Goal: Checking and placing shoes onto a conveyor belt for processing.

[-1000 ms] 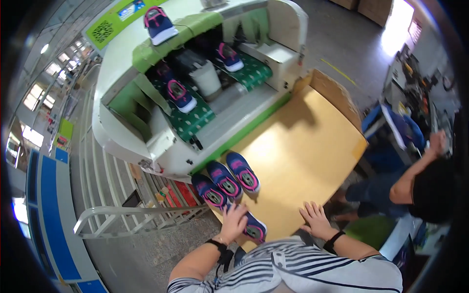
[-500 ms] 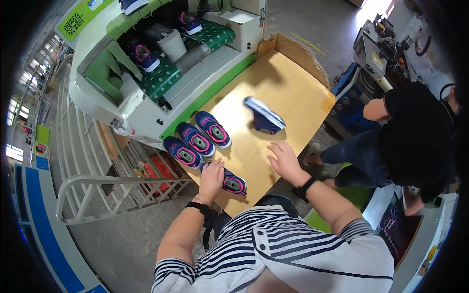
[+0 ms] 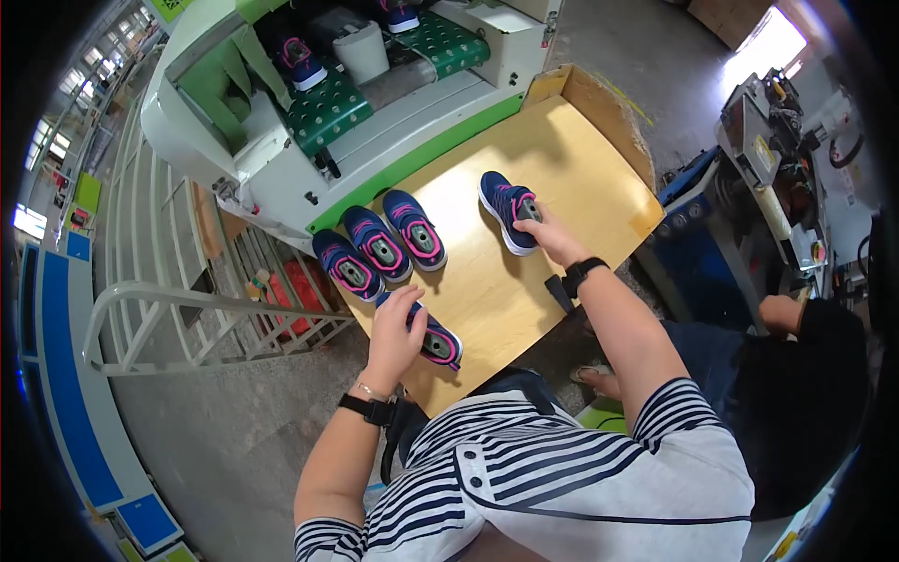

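On the right part of the wooden table, my right hand (image 3: 554, 234) grips a navy sneaker (image 3: 504, 208) by its heel, thumb at the collar. This sneaker stands sole down, toe pointing away from me. My left hand (image 3: 397, 328) is over the toe of another navy sneaker (image 3: 438, 345) near the left front edge, thumb spread from the fingers; whether it touches the shoe I cannot tell. Beyond it, three matching sneakers with pink trim stand in a row: a left one (image 3: 346, 265), a middle one (image 3: 377, 245) and a right one (image 3: 415, 230). Dark inserts show in their openings.
A white and green machine (image 3: 421, 103) borders the table's far side, with more sneakers (image 3: 302, 64) on its green dotted belt (image 3: 328, 117). Cardboard (image 3: 609, 108) edges the far right. A metal rail (image 3: 159, 309) stands left; a person in black (image 3: 796, 403) is at right.
The right-hand sneaker, on its side before, now stands sole down with my right hand on its heel. My left hand has eased its hold on the near sneaker. The person at right has shifted.
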A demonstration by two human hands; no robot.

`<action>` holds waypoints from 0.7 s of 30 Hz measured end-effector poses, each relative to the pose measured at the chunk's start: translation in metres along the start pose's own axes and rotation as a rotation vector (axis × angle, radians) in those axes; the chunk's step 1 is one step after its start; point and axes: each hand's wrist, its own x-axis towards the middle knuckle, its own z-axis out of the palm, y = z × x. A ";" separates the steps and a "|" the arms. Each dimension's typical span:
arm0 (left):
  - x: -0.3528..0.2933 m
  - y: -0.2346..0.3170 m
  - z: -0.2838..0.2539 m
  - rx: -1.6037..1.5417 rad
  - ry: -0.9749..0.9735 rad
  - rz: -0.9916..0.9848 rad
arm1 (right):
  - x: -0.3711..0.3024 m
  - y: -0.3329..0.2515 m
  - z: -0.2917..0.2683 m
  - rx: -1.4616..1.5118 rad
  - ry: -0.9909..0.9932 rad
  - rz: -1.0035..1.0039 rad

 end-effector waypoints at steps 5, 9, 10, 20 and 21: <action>-0.001 0.011 0.013 0.145 -0.051 0.034 | 0.000 0.009 0.046 0.407 0.096 -0.054; -0.039 0.003 0.038 0.379 -0.181 0.040 | 0.029 0.000 0.110 -0.262 0.347 -0.554; -0.050 0.000 0.040 0.517 -0.251 0.097 | 0.036 0.009 0.128 -0.509 0.458 -0.652; -0.028 -0.024 0.023 0.447 -0.333 0.312 | -0.084 0.039 0.081 0.154 0.113 -0.023; -0.025 -0.027 0.033 0.405 -0.340 0.335 | -0.111 0.069 0.068 -0.129 0.276 -0.388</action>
